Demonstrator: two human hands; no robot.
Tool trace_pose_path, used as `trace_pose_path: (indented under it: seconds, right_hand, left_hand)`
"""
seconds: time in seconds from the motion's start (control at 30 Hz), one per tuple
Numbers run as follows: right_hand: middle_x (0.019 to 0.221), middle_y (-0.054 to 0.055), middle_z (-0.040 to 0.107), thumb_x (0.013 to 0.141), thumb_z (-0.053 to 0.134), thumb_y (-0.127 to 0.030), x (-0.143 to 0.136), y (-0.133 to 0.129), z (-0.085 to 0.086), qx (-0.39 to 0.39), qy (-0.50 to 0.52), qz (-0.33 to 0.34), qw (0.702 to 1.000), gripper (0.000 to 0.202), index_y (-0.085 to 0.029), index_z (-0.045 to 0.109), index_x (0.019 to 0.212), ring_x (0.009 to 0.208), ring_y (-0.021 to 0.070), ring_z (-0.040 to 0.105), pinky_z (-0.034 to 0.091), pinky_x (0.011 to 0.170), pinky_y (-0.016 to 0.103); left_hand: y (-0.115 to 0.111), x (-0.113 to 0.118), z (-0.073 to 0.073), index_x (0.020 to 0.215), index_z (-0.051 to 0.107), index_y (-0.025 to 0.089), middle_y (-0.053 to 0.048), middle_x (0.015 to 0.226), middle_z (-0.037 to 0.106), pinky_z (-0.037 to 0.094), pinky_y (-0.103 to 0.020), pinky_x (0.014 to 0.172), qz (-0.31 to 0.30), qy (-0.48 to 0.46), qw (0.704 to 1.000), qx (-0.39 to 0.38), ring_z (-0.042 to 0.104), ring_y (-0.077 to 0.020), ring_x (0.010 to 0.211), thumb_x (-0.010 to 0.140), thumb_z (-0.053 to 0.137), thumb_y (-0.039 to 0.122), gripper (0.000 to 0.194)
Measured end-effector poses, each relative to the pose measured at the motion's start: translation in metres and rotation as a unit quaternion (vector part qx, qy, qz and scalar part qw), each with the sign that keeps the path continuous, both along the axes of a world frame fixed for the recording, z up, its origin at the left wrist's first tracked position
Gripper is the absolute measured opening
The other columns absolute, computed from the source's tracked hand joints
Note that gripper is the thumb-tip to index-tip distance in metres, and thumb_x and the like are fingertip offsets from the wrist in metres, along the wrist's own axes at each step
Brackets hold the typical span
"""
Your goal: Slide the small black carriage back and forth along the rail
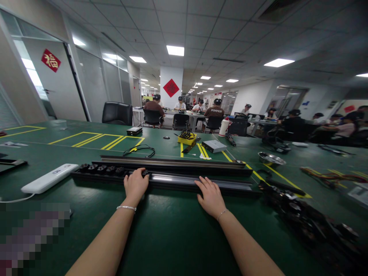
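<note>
A long black rail (172,181) lies crosswise on the green table, with several black blocks (101,169) in a row in its left part. My left hand (136,184) is closed at the right end of that row, on a black block partly covered by the fingers. My right hand (210,194) rests with spread fingers on the front edge of the rail, right of its middle, and holds nothing. Behind it lies a second long dark rail (178,165), parallel to the first.
A white power strip (50,178) lies left and black machinery (301,218) right on the green table (172,237). Farther back are a yellow box with cables (186,137), a silver box (214,146) and a metal bowl (271,158). People sit at distant tables.
</note>
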State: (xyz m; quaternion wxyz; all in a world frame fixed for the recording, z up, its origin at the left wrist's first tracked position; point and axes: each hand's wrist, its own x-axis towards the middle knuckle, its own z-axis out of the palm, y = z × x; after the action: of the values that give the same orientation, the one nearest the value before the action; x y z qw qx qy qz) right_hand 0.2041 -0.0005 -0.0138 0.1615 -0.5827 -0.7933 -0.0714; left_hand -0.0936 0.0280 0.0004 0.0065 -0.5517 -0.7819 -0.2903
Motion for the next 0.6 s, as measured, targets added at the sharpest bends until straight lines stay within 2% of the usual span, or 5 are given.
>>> trace_pose_path:
  seconds: [0.6]
  right_hand:
    - [0.141,0.001,0.033,0.076,0.045,-0.023,0.0006,0.0003,0.0003,-0.001,-0.009,-0.002,1.0,0.05,-0.029,0.044,0.125,0.129,0.0204,0.024,0.015,0.104,0.041]
  left_hand:
    - [0.0003,0.0002,-0.0003,0.11,0.054,0.024,-0.006,0.115,0.06,0.022,-0.048,0.102,-0.001,-0.007,1.0,-0.005,0.053,-0.0242,0.106,0.077,0.045,0.037,0.036]
